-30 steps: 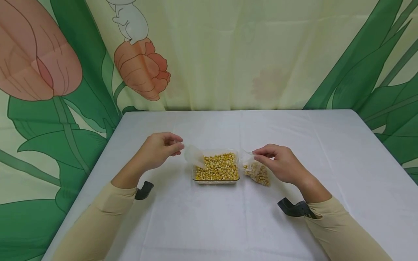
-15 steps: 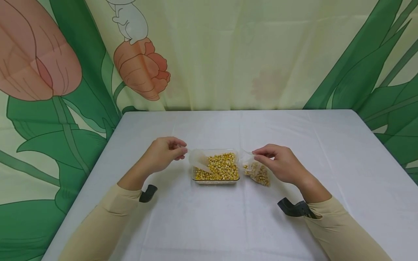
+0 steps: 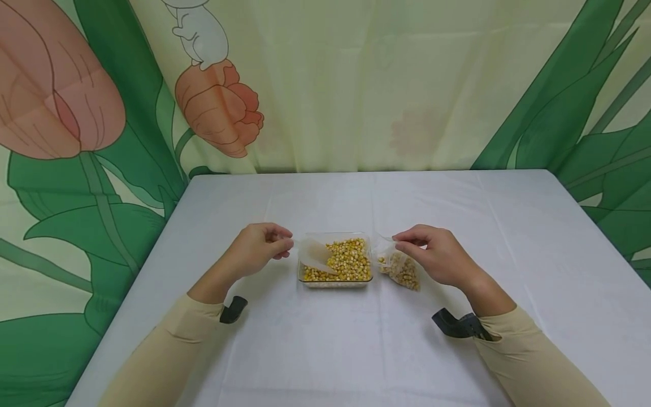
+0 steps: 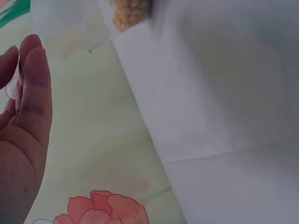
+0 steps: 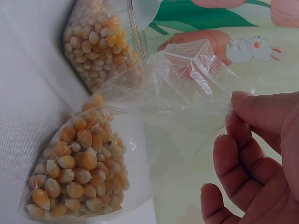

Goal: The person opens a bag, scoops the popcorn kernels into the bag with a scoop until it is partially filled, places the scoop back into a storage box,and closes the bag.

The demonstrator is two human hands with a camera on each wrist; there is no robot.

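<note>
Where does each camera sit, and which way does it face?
Head: on the head, facing forward and down at the table; left grip, right grip and sleeves show.
Left wrist: on that wrist, facing the table and flowered backdrop; part of the left grip shows.
Right wrist: on that wrist, facing the bag of corn; the right grip shows, pinching it.
Shared: head and right wrist both show the bag and clear box.

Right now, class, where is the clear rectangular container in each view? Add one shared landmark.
Head: the container sits just below centre.
Left wrist: container at top, left of centre, cut off.
Right wrist: container at upper left, cut off.
Shared landmark: the white tabletop.
</note>
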